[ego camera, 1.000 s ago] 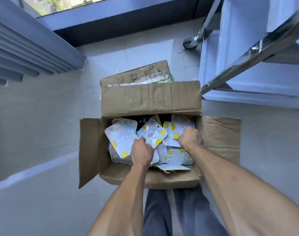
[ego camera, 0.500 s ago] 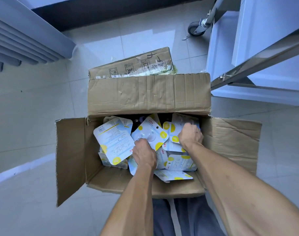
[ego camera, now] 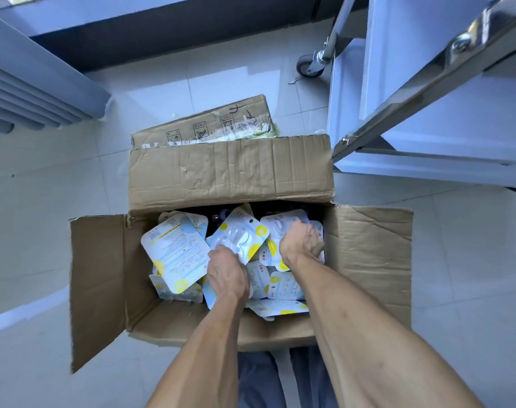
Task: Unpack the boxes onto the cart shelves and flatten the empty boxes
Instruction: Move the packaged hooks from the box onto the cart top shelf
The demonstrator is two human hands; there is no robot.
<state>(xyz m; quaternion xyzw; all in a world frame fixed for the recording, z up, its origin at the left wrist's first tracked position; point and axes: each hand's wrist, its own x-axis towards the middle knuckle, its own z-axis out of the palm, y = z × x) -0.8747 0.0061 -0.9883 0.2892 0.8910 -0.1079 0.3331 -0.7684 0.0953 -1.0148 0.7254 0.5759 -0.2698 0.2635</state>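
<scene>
The open cardboard box (ego camera: 221,178) is sitting on the tiled floor (ego camera: 45,201) in front of the person, all four flaps folded outward, and it is holding a loose heap of white, blue and yellow blister packs (ego camera: 177,254) that are lying at all angles, some face up and some showing their printed backs. Judging by how full it is looking, the unpacking is only beginning: most of the packs are waiting inside, none are showing on the cart shelves (ego camera: 427,107), and this box is far from ready for flattening.

Both hands are reaching down into the heap. The left hand (ego camera: 229,270) is curling its fingers round the lower edge of a pack near the middle of the box, knuckles up. The right hand (ego camera: 301,240) is gripping packs against the box's right side, its fingers bending over a clear bubble. Both forearms are stretching nearly straight from the bottom of the view.

Just behind the far flap, a second cardboard box (ego camera: 204,125) is lying on the floor, with crumpled tape along its edge; whether it is emptied I cannot tell. The cart is standing to the right, near the box, one caster wheel (ego camera: 308,64) resting on the tiles beyond it.
</scene>
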